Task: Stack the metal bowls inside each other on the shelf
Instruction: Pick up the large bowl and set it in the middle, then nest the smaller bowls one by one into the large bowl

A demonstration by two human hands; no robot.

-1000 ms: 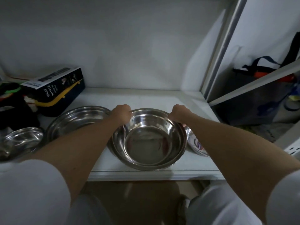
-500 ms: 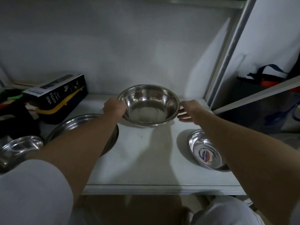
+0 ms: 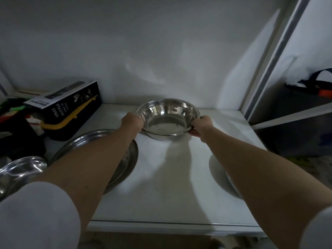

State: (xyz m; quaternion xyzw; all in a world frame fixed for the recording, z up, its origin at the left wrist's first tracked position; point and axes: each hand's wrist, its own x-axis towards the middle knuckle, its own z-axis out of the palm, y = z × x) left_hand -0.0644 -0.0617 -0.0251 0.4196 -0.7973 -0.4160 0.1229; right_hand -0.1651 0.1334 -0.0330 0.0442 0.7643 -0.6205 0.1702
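Hands are seen at either side of a metal bowl (image 3: 168,117) near the back of a white shelf (image 3: 170,186), close to the rear wall. The bowl's left rim is gripped by the left hand (image 3: 133,122) and its right rim by the right hand (image 3: 201,125), with the fingers (image 3: 193,130) of each curled shut on the rim. The bowl is held upright; whether its base rests on the shelf or is held just above it cannot be told.

Four metal bowls can be counted in all. One is the held bowl. A second, wide shallow bowl (image 3: 129,159) lies on the shelf to the left and nearer the front, largely covered by the left forearm. A third, smaller bowl (image 3: 21,169) is seen at the far left edge. A fourth bowl (image 3: 231,184) lies on the shelf at the right, mostly hidden behind the right forearm, so that only a sliver of rim is shown. The four are set apart from one another, none nested.

One black box (image 3: 71,106) printed "SPRAY BOTTLE", marked with a yellow shape, is placed at the back left of the shelf. Two white sleeves (image 3: 36,218) are visible at the lower corners.
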